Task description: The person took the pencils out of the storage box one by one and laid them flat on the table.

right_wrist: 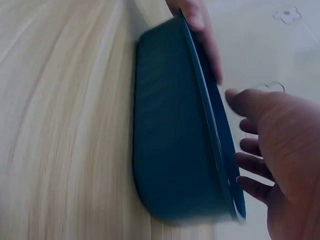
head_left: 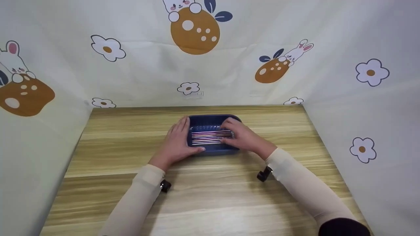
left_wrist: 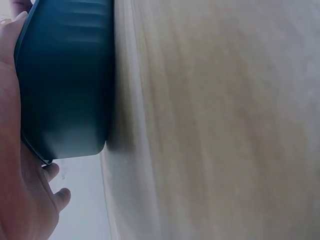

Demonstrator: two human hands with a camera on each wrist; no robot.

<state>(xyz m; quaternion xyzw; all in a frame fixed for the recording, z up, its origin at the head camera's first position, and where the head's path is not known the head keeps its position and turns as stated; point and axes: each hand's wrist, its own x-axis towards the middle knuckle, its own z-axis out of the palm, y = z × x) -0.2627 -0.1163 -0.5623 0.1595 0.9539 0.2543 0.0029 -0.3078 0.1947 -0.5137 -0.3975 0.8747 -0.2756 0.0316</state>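
Nearest, pale wood-grain worktop [head_left: 216,196] before tray, cream fabric sleeves [head_left: 298,178] angling in from both sides; left hand [head_left: 177,141] clamped on left end of dark-blue oblong plastic tray [head_left: 223,152], thumb at near rim; right hand [head_left: 241,134] arched over tray's right end, thumb and fingers apart; inside tray, thin shiny multicoloured rods [head_left: 210,137] already side by side, lining-up seemingly almost done, right hand not yet clear; behind tray, off-white rabbit-print curtain [head_left: 144,78]

Rods [head_left: 208,137] in tray [head_left: 215,152], tray on table [head_left: 210,193], cloth [head_left: 226,70] behind, left and right
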